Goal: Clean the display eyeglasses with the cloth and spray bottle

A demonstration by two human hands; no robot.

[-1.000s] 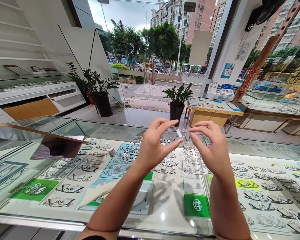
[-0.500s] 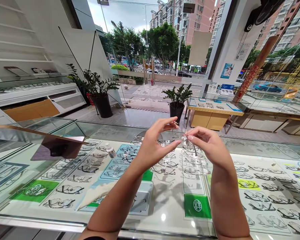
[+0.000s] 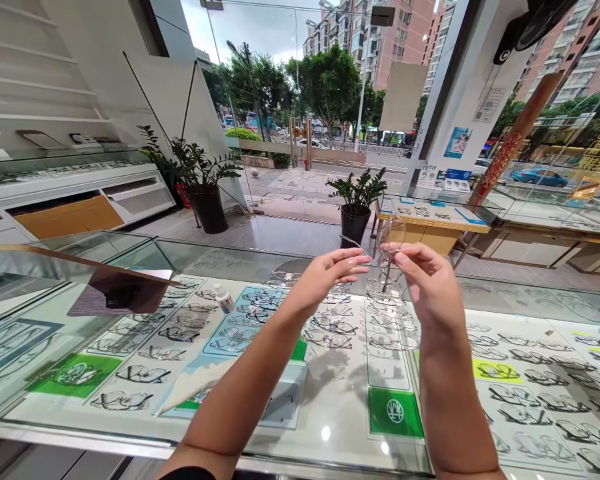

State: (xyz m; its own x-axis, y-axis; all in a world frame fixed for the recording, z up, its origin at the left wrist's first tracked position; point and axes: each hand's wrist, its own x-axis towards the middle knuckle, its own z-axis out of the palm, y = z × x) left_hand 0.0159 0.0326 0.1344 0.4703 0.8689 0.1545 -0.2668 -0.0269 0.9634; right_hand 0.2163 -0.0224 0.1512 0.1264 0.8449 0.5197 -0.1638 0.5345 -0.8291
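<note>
A pair of thin-rimmed eyeglasses (image 3: 393, 233) is held up above the glass counter, its clear lens rising over my right fingertips. My right hand (image 3: 427, 277) pinches the frame between thumb and fingers. Reaching in from the left, my left hand (image 3: 330, 275) has its fingers drawn together at a thin temple arm of the same glasses; the exact contact is hard to make out. Under both hands, rows of spectacle frames (image 3: 333, 325) lie inside the glass display case (image 3: 325, 407).
On the counter at left stand a small white bottle (image 3: 224, 299) and a pale cloth (image 3: 193, 387). A mirror-like brown panel (image 3: 125, 290) juts in from the left. Beyond are potted plants (image 3: 356, 200), a wooden display table (image 3: 430, 223) and glass doors.
My left hand's spread thumb and fingers have come together at the glasses' temple arm. My right hand has lifted and turned the glasses, so a lens now stands upright.
</note>
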